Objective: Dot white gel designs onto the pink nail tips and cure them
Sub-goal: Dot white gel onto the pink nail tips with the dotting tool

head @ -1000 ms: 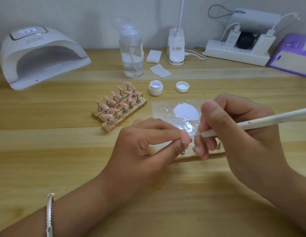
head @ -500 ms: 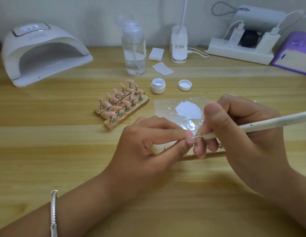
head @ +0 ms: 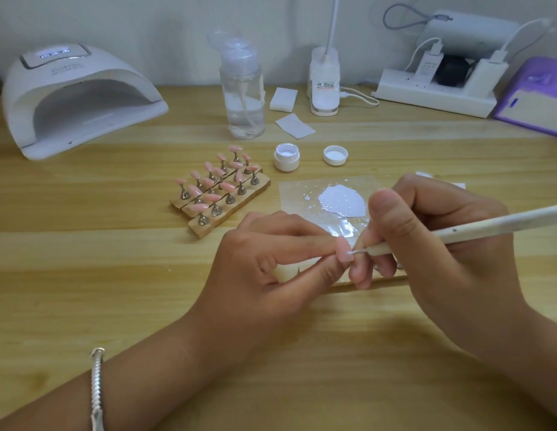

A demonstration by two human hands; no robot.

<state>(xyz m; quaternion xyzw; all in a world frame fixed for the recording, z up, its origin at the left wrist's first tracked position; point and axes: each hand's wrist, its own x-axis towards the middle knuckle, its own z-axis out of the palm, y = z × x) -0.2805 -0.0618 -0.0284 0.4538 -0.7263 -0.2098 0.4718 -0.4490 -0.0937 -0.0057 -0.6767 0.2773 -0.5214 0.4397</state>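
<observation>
Head view: the left hand [head: 271, 269] pinched one pink nail tip [head: 344, 249] between forefinger and thumb. Its long axis ran up-and-down in frame, and its glossy pink face was turned toward the right hand [head: 432, 244]. That hand gripped a white dotting pen [head: 488, 227] in curled fingers. The pen slanted from upper right down to its metal point, which touched the tip's face. Just behind lay a white gel puddle [head: 344, 200] on clear film [head: 297, 197], with racks of pink tips [head: 221, 194] to the left.
</observation>
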